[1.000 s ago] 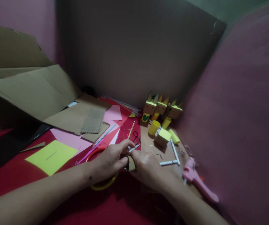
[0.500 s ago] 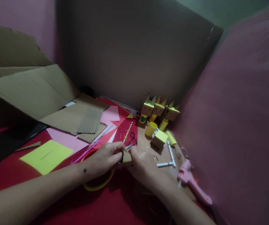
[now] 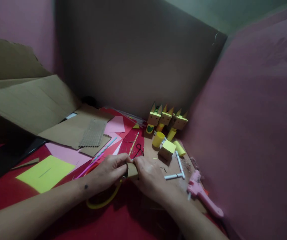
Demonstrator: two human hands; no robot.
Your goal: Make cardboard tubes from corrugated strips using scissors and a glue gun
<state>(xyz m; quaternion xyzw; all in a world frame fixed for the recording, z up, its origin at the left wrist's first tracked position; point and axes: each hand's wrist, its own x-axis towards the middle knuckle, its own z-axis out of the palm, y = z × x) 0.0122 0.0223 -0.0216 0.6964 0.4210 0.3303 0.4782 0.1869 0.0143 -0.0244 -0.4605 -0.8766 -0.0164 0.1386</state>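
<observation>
A small brown cardboard piece (image 3: 131, 170) sits just below the middle of the frame, pinched between both hands. It looks like a short folded or rolled scrap whose long axis runs roughly left to right across the frame. The left hand (image 3: 107, 173) closes on its left end with fingertips curled over the top; the right hand (image 3: 150, 176) grips its right end, thumb on top. Neither hand is nearer: the two meet on it, fingertips almost touching. Whether scissors are also in the grip cannot be told.

Under the left wrist lies a yellow ring of tape (image 3: 103, 200) on the red paper-covered surface (image 3: 58, 213). Just right of the right hand lie white paper sticks (image 3: 177, 168), and lower right a pink glue gun (image 3: 201, 193). Above them stand a yellow paper cube (image 3: 167, 149) and three yellow box figures with pointed ears (image 3: 166, 118). At left lie a yellow-green paper square (image 3: 44, 172) and brown cardboard sheets (image 3: 33, 103).
</observation>
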